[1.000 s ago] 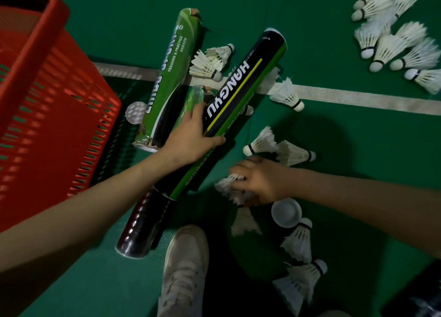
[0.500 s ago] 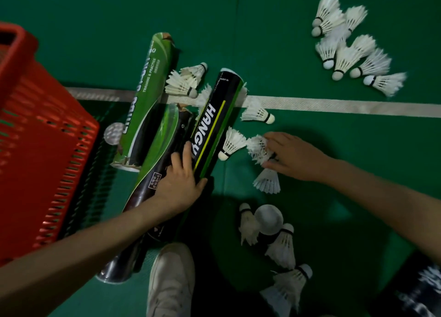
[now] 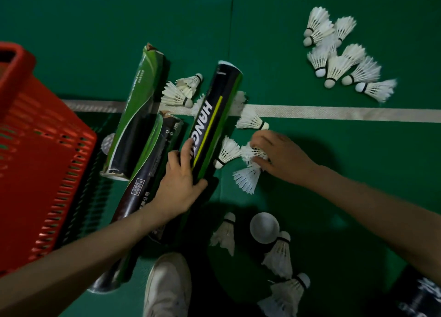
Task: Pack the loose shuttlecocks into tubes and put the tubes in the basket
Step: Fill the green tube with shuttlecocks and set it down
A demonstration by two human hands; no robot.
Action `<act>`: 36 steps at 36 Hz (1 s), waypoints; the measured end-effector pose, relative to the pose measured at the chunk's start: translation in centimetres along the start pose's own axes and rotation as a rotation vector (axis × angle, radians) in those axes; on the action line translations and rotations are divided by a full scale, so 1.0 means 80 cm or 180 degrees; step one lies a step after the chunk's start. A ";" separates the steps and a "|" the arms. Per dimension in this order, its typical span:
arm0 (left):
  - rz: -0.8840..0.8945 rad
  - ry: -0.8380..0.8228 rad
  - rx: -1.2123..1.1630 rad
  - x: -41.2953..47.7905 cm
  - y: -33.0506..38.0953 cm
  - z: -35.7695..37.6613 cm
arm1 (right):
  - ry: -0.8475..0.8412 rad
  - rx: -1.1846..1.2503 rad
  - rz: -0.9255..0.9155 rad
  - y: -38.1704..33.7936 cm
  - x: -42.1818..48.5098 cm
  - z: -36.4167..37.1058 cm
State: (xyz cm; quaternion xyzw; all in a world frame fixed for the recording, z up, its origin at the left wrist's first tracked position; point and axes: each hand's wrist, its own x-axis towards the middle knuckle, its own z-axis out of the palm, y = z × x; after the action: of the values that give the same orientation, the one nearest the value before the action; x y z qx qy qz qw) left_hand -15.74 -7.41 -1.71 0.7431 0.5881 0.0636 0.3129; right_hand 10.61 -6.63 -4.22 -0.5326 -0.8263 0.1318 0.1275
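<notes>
**Hands at the black tube and a loose shuttlecock**

Left hand (image 3: 177, 185) gripped the black tube (image 3: 214, 116) toward its near end, fingers curled over the top and thumb against its right side. The tube's far end crossed the white line (image 3: 334, 113) on the floor (image 3: 370, 149). A second before, this tube had slanted away to the right. It now lay almost parallel to the green tubes (image 3: 138, 106) just left of it, which lay beside the red basket (image 3: 47, 161). Right hand (image 3: 281, 159) had worked close to the white cap (image 3: 264, 226) a second earlier and had since moved beyond it. It now pinched one shuttlecock (image 3: 250, 152) between thumb and curled fingers, just right of the black tube. A cluster of shuttlecocks (image 3: 338, 63) lay well apart beyond the line, at the far right of the floor.
</notes>
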 end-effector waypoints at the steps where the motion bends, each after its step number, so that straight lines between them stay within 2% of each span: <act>1: -0.0077 0.0033 -0.0073 0.003 0.001 -0.003 | -0.0009 0.0000 -0.0086 -0.004 0.009 0.001; 5: -0.0242 0.0220 -0.0157 0.014 -0.009 -0.017 | -0.0119 -0.0149 -0.0440 -0.011 0.052 0.019; 11: -0.0393 0.0305 -0.0150 0.016 -0.026 -0.036 | -0.0887 -0.0441 -0.0122 -0.027 0.142 0.021; 16: -0.0437 0.0271 -0.0238 0.017 -0.030 -0.043 | -0.1236 -0.0381 0.0038 -0.030 0.189 0.040; 21: -0.0471 0.0131 -0.0106 0.019 -0.029 -0.042 | -0.0957 -0.0402 0.0271 -0.029 0.202 0.050; 26: -0.0475 -0.0072 0.0314 0.022 -0.026 -0.033 | -0.0545 -0.0622 0.0796 0.007 0.196 0.034; 30: -0.0430 -0.0298 0.1000 0.022 -0.015 -0.026 | -0.0298 -0.0609 0.1158 0.033 0.181 0.020; 36: -0.0348 -0.0500 0.2228 0.033 -0.005 -0.010 | -0.0281 0.0005 0.1457 0.050 0.159 0.010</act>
State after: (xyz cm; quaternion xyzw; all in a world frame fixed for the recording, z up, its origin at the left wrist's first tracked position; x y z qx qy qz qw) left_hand -15.64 -4.63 -2.00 0.7753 0.5873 -0.2158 0.0867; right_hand 8.64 6.56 -5.46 -0.6997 -0.6886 0.1811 0.0584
